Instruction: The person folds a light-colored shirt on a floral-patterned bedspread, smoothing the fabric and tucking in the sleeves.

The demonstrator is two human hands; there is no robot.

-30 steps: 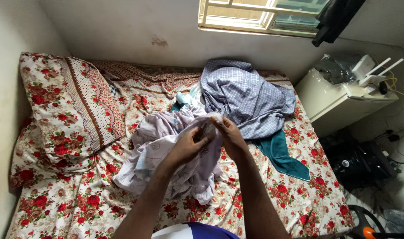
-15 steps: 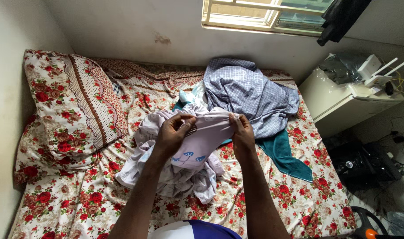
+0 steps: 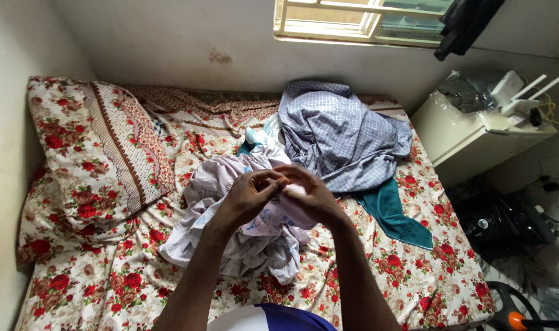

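Observation:
A pale lilac garment [image 3: 230, 236] with small blue prints lies bunched in the middle of the floral bed sheet [image 3: 120, 282]. My left hand [image 3: 246, 197] and my right hand [image 3: 307, 196] meet over it, fingers pinched together on a fold of its fabric. The gripped part is mostly hidden between the two hands. Just behind them lies a crumpled blue checked shirt [image 3: 338, 132].
A teal cloth [image 3: 390, 214] sticks out from under the checked shirt. Floral pillows [image 3: 92, 153] lie at the left by the wall. A white cabinet [image 3: 469, 144] with a router stands right of the bed, dark equipment [image 3: 506, 224] on the floor, a window [image 3: 353, 18] above.
Half a second ago my hands were apart, stretching the lilac fabric between them. Now they have come together, bunching the fabric.

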